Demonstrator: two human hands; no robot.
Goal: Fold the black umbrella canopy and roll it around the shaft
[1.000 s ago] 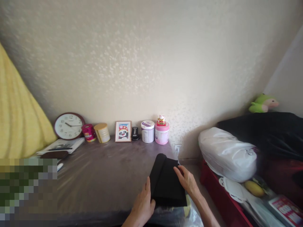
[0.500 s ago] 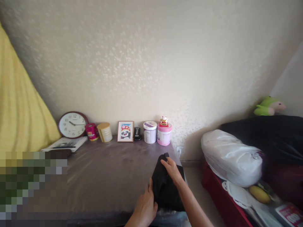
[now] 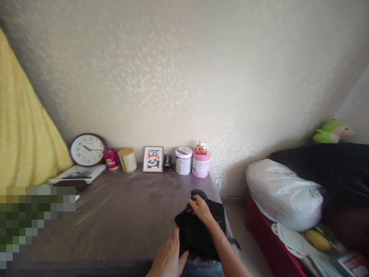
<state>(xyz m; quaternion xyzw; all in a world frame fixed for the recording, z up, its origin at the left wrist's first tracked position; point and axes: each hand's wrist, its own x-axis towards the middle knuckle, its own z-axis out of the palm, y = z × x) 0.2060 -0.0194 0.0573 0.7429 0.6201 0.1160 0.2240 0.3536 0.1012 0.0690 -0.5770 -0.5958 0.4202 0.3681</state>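
A limp black bag [image 3: 198, 234] lies creased at the near right corner of the table, its top end bunched into a loose fold. My right hand [image 3: 200, 211] is closed on the bag near that fold, with its fingers curled over the material. Along the bag's lower left side is my left hand [image 3: 170, 252], holding the edge between thumb and fingers; some of its fingertips are hidden. My right forearm covers part of the bag's right side.
Along the wall stand a clock [image 3: 88, 150], a pink tin [image 3: 111, 159], a yellow canister [image 3: 127, 160], a framed panda picture [image 3: 153, 159] and two tubs, one topped by a cat figurine [image 3: 201, 147]. Right of the table, a red box [image 3: 263, 227] holds a white plastic bag [image 3: 284, 192].
My right hand has moved slightly left and down, pulling the bag's top into a fold. The bag spreads further left, and my left hand has shifted left with its edge.
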